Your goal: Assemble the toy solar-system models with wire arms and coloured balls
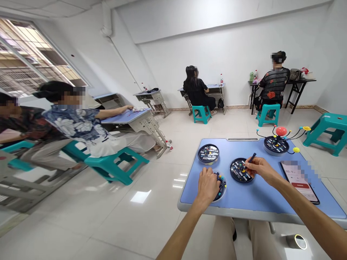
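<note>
My right hand (pixel 257 168) pinches a short dark rod (pixel 252 157) above a round black disc (pixel 240 170) printed with planet pictures. The disc lies flat in the middle of the blue desk. My left hand (pixel 208 185) rests over a round tray (pixel 222 193) of small dark rods and coloured balls; its fingers are bent down among the parts, and whether they grip one is hidden. A second printed disc on a base (pixel 208 153) sits at the far left of the desk. At the far right stands an assembled planet model (pixel 276 144) with a red ball on top and curved arms.
A phone (pixel 299 182) showing a timer lies on the desk's right side. The blue desk (pixel 265 200) ends just before my lap. A teal stool (pixel 328 131) stands to the right. Several people sit at other desks, and a cylinder (pixel 296 241) is below the desk.
</note>
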The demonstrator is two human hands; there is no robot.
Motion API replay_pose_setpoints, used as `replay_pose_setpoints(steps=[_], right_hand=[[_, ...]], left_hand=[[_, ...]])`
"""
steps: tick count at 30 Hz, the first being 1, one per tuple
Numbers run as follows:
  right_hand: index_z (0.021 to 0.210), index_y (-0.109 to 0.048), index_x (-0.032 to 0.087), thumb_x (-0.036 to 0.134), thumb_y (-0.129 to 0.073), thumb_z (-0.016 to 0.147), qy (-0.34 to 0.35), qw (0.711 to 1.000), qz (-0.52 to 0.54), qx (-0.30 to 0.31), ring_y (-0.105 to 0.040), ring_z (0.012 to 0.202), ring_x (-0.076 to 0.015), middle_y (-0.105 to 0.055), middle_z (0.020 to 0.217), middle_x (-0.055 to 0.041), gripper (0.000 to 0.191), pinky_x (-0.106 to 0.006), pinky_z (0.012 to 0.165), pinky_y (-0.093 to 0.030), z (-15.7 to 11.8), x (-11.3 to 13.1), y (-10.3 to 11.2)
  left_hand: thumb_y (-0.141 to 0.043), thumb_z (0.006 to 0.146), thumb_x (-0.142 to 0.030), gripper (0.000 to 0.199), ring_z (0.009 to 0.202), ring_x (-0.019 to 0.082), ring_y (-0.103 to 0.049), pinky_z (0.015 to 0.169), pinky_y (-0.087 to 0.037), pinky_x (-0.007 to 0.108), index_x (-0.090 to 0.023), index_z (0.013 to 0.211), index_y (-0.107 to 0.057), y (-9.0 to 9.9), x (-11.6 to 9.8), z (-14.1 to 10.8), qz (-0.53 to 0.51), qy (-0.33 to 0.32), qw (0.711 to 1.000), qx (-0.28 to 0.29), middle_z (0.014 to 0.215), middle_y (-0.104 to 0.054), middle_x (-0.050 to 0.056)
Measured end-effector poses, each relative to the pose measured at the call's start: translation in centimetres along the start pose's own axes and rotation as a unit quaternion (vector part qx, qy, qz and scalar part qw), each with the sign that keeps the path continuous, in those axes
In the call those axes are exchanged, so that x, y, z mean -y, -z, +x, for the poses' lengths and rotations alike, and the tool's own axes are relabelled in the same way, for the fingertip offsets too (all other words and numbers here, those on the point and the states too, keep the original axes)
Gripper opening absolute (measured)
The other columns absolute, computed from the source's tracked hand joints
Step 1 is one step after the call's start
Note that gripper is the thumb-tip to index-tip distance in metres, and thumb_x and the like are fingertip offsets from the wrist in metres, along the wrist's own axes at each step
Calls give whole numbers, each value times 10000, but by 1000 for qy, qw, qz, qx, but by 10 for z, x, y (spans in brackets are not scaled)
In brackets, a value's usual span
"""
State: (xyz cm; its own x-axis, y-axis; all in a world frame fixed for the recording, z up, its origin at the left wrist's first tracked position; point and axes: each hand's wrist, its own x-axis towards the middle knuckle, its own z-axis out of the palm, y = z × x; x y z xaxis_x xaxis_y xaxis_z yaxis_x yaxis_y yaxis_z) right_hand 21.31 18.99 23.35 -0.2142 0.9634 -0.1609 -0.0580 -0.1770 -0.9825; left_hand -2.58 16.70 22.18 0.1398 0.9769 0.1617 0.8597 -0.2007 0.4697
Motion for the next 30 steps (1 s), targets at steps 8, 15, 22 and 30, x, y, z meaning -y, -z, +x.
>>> replay_pose_setpoints(steps=[8, 15, 22, 30], right_hand=[[735, -596, 167, 518, -798, 604, -1, 1000, -5, 28, -539, 529, -125, -607, 597, 10, 426, -264, 508, -427, 0, 2, -5], [747, -594, 167, 495, -808, 611, 9, 1000, 5, 27, -540, 526, -126, -596, 571, 20, 415, -267, 509, -432, 1, 1, -1], [723, -609, 164, 491, -814, 588, 36, 999, 8, 10, -563, 547, -140, -615, 589, 3, 409, -290, 527, -465, -1, 5, 3], [746, -635, 158, 471, -762, 646, 61, 996, -34, -63, -528, 522, -119, -580, 574, 22, 352, -275, 521, -456, 10, -3, 21]], left_hand=[[-495, 783, -306, 279, 781, 167, -610, 747, -474, 276, -176, 561, -600, 26, 23, 6, -168, 39, 985, 2, 786, -652, 19], [-511, 754, -392, 275, 740, 196, -610, 701, -465, 304, -175, 647, -643, 37, 25, -2, -213, 72, 974, -7, 721, -655, 22], [-529, 805, -331, 229, 854, 238, -577, 802, -450, 364, -202, 674, -665, 24, 17, -9, -51, 26, 997, -41, 808, -644, 48], [-584, 850, -265, 153, 877, 268, -549, 802, -477, 403, -172, 869, -704, 16, 5, -17, 93, -14, 992, -84, 885, -600, 86]])
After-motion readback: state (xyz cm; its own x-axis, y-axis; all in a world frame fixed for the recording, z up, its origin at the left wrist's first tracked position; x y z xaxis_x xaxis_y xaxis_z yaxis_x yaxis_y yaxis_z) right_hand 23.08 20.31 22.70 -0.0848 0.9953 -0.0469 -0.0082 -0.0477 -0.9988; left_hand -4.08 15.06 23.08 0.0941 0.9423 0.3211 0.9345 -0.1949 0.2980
